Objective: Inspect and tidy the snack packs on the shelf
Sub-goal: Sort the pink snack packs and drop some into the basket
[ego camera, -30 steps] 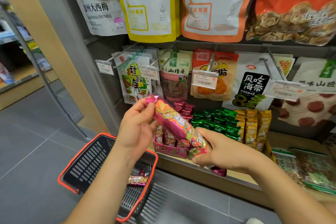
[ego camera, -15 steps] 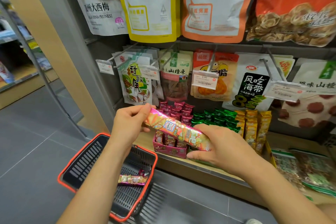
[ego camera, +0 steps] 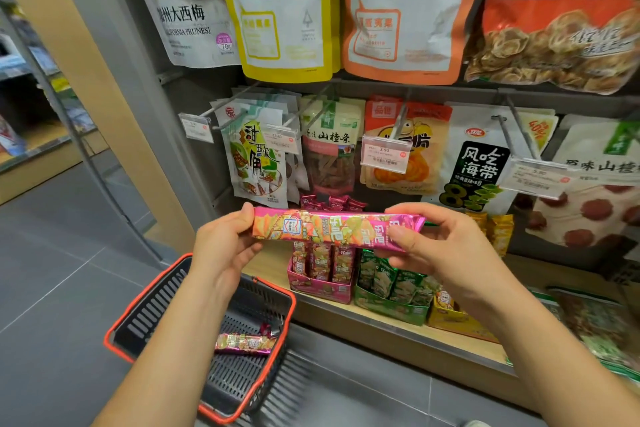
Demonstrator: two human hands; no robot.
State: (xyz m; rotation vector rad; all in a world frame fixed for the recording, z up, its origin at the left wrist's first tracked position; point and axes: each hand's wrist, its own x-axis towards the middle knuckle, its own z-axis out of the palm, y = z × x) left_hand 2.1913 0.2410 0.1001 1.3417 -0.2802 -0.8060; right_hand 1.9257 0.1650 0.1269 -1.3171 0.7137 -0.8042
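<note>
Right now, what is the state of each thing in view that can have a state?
pink snack pack: held level before the shelf, one end in each hand.
left hand: grips its left end.
right hand: pinches its right end.
pink display box: open on top, packs stand upright inside.
green display box: open, packs upright inside.
shopping basket: open, holds one pack.
second pink pack: lies flat in the basket.

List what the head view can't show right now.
- Head view, pink pack: both ends partly covered by the left hand and right hand.
- Head view, green packs: tops hidden behind the right hand.
- Head view, loose pack in the basket: left end behind the left forearm.
- Head view, top-row bags: cut by the upper edge.
- Head view, price tag: small print too small.
</note>
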